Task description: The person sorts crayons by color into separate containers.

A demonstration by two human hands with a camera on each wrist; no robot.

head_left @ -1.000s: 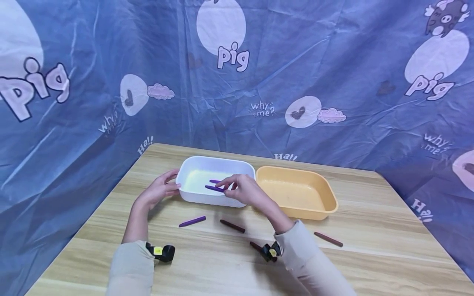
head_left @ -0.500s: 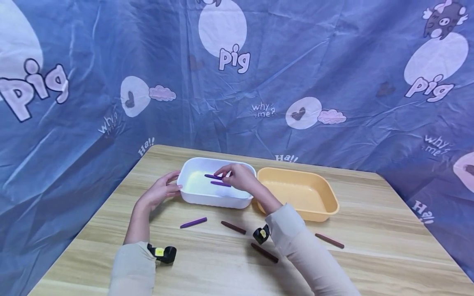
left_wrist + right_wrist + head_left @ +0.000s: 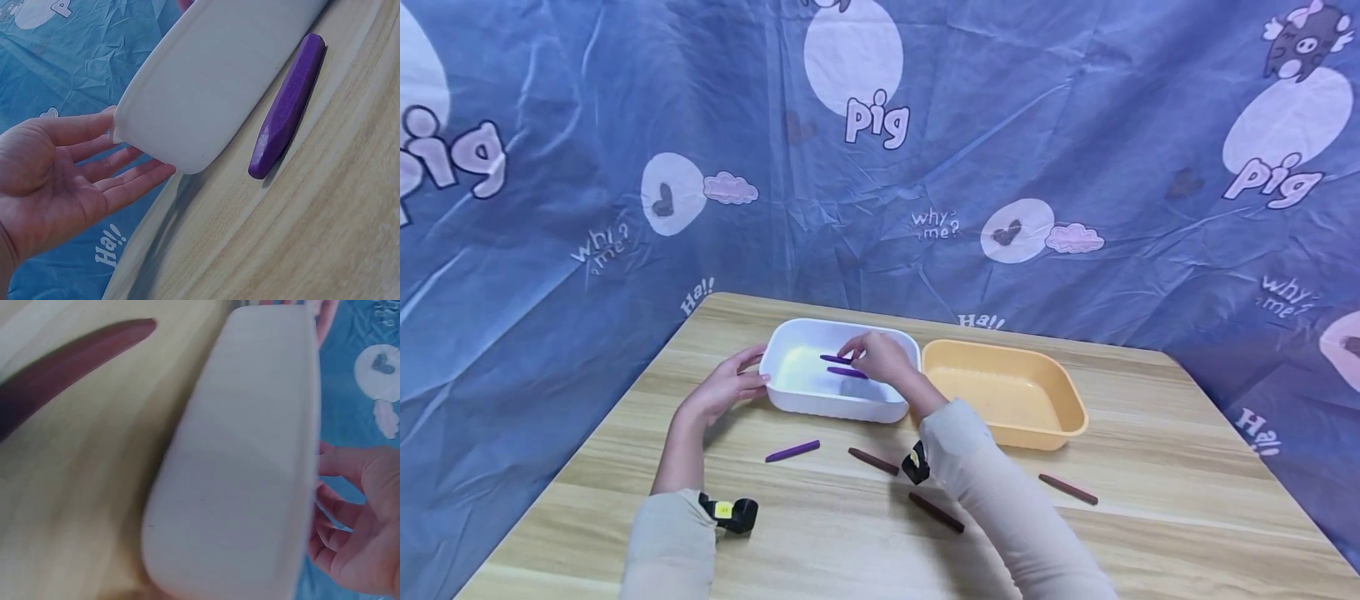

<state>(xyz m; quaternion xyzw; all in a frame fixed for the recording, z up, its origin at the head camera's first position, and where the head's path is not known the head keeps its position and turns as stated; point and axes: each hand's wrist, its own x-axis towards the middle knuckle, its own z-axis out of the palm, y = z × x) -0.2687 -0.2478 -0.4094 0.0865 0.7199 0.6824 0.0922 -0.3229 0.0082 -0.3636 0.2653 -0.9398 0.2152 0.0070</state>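
Head: left hand (image 3: 726, 387), fingers extended against white tray (image 3: 835, 407) — we judge, steadying it; right hand (image 3: 880, 358) pinching purple crayon (image 3: 833, 359) inside, near its end, presumably for control.
Left wrist: loose purple crayon (image 3: 289, 106) near left hand, on wood-grain bench (image 3: 250, 237).
Right wrist: fingertips hidden from us — blue printed cloth (image 3: 350, 394) beyond.

- The left hand (image 3: 730, 386) bars the white tray's (image 3: 831, 405) left end; the right hand (image 3: 878, 360) and forearm cross its right near corner.
- Between them, the tray's left half is open from above.
- The yellow tray (image 3: 1041, 435) sits close alongside, leaving no hand's passage between.
- Right of it, the table (image 3: 1157, 425) offers room.
- A purple crayon (image 3: 792, 451) and brown crayons (image 3: 872, 461) obstruct the near side.
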